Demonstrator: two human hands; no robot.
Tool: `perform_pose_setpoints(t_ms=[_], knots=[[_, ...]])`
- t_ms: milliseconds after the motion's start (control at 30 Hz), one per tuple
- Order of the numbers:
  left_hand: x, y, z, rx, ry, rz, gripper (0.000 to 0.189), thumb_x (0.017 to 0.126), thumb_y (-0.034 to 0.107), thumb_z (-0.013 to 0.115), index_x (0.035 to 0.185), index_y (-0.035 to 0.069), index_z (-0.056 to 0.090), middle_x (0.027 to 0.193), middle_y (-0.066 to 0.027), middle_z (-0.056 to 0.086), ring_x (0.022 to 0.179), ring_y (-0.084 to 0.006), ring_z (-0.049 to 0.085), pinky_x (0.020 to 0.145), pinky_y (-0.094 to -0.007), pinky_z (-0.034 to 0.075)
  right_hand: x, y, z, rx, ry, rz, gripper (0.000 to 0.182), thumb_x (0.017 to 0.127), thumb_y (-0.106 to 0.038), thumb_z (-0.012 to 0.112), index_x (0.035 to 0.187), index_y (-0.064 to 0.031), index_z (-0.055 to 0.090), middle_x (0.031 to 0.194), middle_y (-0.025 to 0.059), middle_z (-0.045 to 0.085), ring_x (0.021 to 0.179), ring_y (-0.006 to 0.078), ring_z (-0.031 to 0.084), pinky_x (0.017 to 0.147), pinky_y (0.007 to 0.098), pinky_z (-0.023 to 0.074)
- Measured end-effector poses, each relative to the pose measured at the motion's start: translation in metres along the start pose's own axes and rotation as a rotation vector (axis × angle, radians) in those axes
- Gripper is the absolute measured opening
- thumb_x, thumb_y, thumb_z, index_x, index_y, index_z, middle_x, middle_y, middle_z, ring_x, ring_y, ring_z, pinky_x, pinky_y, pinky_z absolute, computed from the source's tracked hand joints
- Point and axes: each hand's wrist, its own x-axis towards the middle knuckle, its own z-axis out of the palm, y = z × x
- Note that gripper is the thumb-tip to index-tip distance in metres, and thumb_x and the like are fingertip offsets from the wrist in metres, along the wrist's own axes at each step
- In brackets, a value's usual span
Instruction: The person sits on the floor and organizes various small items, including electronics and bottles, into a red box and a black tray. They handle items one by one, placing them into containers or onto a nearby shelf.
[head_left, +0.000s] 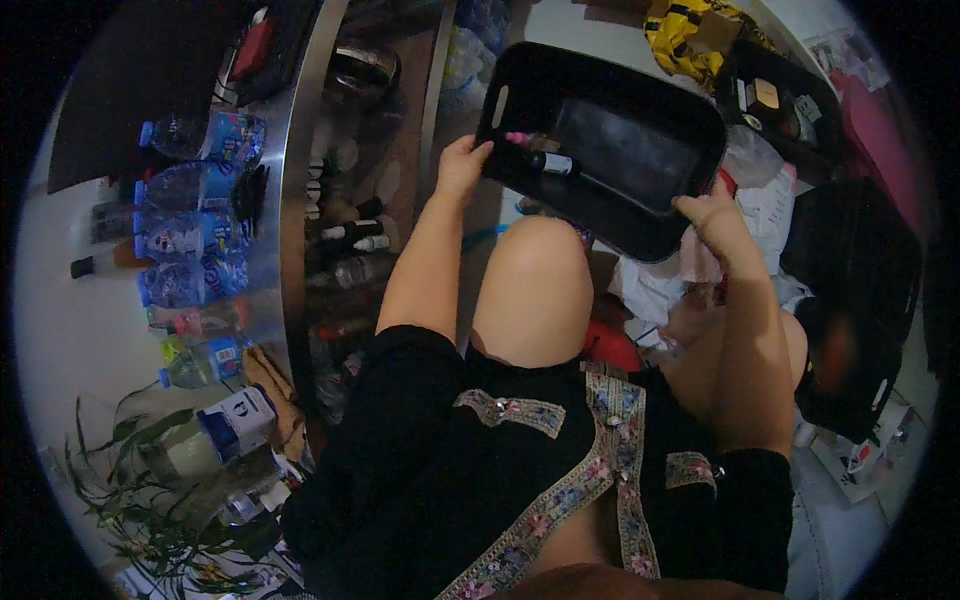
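Observation:
A black plastic storage bin (600, 204) is held up before my knees, tilted so that its inside faces me. My left hand (462, 166) grips its rim on the left, beneath an oblong handle slot. On the right, my right hand (709, 206) has hold of the near corner, thumb over the rim. Inside lie a small dark bottle (555, 163) with a white label and a small pink item (519, 138), both towards the left wall. The rest of the bin's floor is bare.
A metal-edged shelf (289, 187) at left carries blue-capped plastic bottles (176, 187) and a leafy plant (142, 480). Small bottles (352, 229) fill its lower level. At right are a filled black bin (787, 124), another black bin (847, 300), a yellow bag (679, 45) and white plastic bags (649, 289).

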Motion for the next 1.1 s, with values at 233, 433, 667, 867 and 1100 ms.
perform_pose_setpoints(t_ms=[233, 433, 667, 867, 1100], knots=[[-0.014, 0.008, -0.005, 0.626, 0.234, 0.24, 0.026, 0.087, 0.017, 0.072, 0.11, 0.006, 0.067, 0.103, -0.0099, 0.069, 0.097, -0.0251, 0.063, 0.085, -0.0371, 0.05, -0.001, 0.007, 0.008, -0.037, -0.092, 0.066, 0.056, 0.08, -0.019, 0.061, 0.132, -0.0013, 0.051, 0.107, 0.0213, 0.065, 0.1, 0.0319, 0.063, 0.09, 0.0383, 0.0462], [-0.029, 0.074, 0.033, 1.157, -0.346, 0.668, 0.039, 0.075, 0.015, 0.076, 0.113, 0.011, 0.069, 0.107, -0.0118, 0.068, 0.111, -0.034, 0.057, 0.095, -0.0431, 0.047, 0.002, 0.002, 0.015, -0.034, -0.079, 0.044, 0.062, 0.079, -0.016, 0.061, 0.137, -0.0034, 0.046, 0.113, 0.0244, 0.065, 0.106, 0.0377, 0.063, 0.095, 0.0396, 0.0465], [0.013, 0.024, 0.074, 1.67, -0.677, 0.514, 0.04, 0.092, 0.04, 0.054, 0.117, 0.013, 0.069, 0.12, -0.0109, 0.066, 0.118, -0.0311, 0.056, 0.1, -0.0443, 0.043, -0.018, -0.031, 0.014, 0.003, -0.059, -0.006, 0.064, 0.081, -0.017, 0.061, 0.141, -0.0035, 0.044, 0.12, 0.0208, 0.063, 0.109, 0.0362, 0.06, 0.098, 0.0395, 0.0427], [0.008, 0.05, 0.1, 1.909, -0.746, 0.339, 0.037, 0.092, 0.031, 0.052, 0.118, 0.012, 0.068, 0.123, -0.0119, 0.065, 0.119, -0.0297, 0.056, 0.1, -0.0436, 0.042, -0.01, -0.021, 0.01, 0.062, -0.098, 0.04, 0.067, 0.079, -0.015, 0.059, 0.142, -0.0043, 0.04, 0.119, 0.0282, 0.062, 0.115, 0.0414, 0.059, 0.1, 0.0401, 0.0442], [0.005, 0.03, 0.081, 1.695, -0.499, 0.376, 0.039, 0.088, 0.036, 0.061, 0.122, 0.018, 0.067, 0.124, -0.0095, 0.064, 0.123, -0.027, 0.054, 0.1, -0.0419, 0.04, -0.01, -0.02, 0.013, -0.002, -0.118, -0.002, 0.062, 0.079, -0.018, 0.061, 0.137, -0.0008, 0.046, 0.114, 0.028, 0.064, 0.11, 0.0418, 0.061, 0.096, 0.0417, 0.046]])
